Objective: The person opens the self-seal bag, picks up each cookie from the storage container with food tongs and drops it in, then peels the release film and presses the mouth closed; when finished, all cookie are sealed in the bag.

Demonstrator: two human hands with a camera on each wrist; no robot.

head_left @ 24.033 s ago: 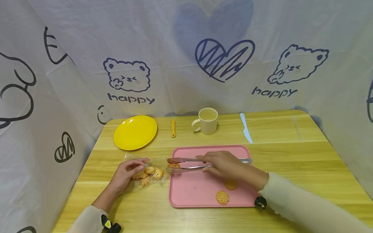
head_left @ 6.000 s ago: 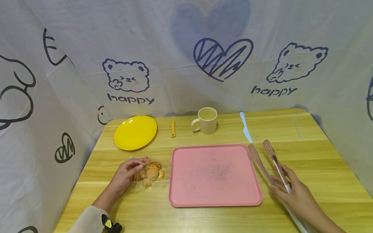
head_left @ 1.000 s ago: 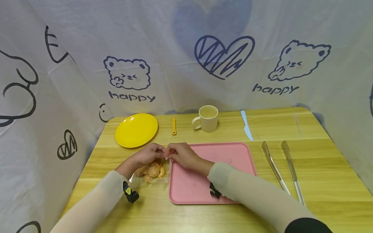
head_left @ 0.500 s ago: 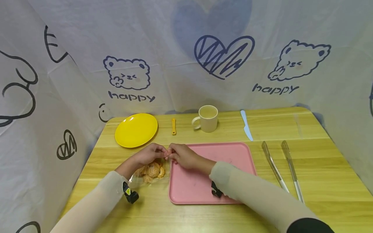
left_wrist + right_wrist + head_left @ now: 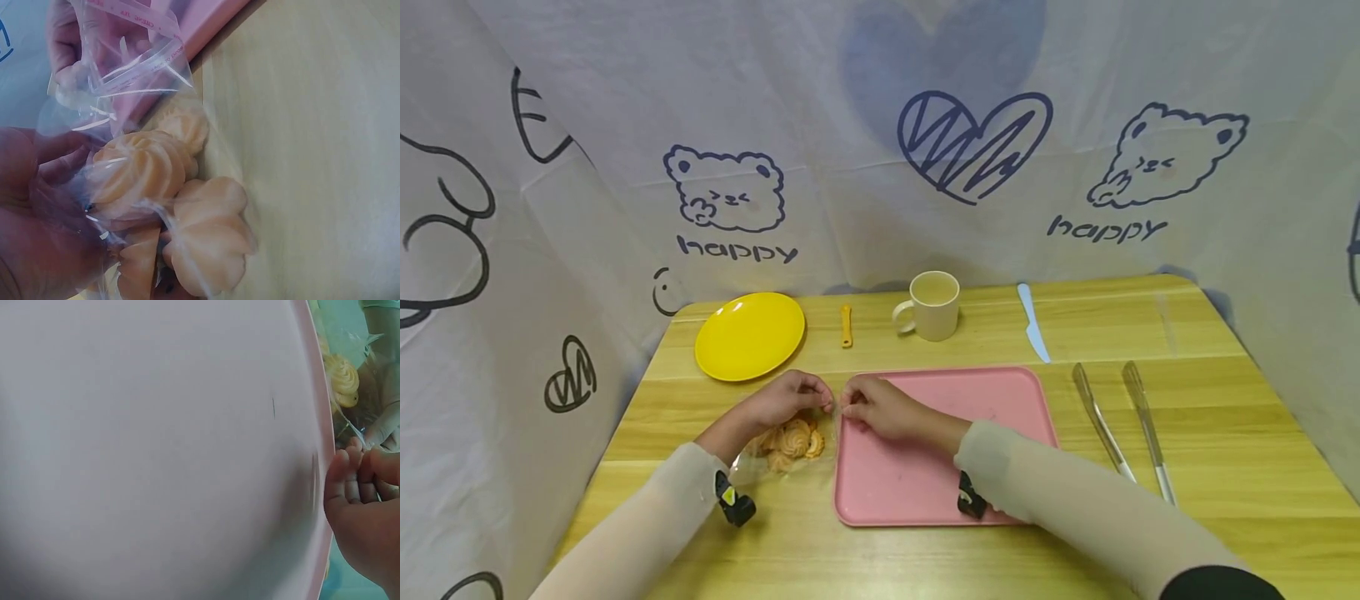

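A clear plastic bag (image 5: 140, 78) with a pink-printed strip along its mouth lies on the table, several swirled cookies (image 5: 796, 437) inside. With thumb and fingertips, my left hand (image 5: 784, 400) pinches the top of the bag's mouth. Just to its right, my right hand (image 5: 883, 408) pinches the mouth's edge, a narrow gap between the two hands. The right wrist view shows curled right fingers (image 5: 351, 478) at the bag's edge, beside the rim of the pink tray (image 5: 898, 496). Whether the mouth is sealed, I cannot tell.
Tongs (image 5: 1150, 433) lie spread on the table to the right. Along the back stand a yellow plate (image 5: 750, 337), a small yellow handle-like piece (image 5: 847, 327), a cream mug (image 5: 935, 308) and a light-blue knife (image 5: 1033, 323). A printed cloth hangs behind.
Cookies that lay on the tray earlier are gone from it, and the tongs were set down at the right. Lately my right hand slid slightly right, away from my left hand, which stays put.
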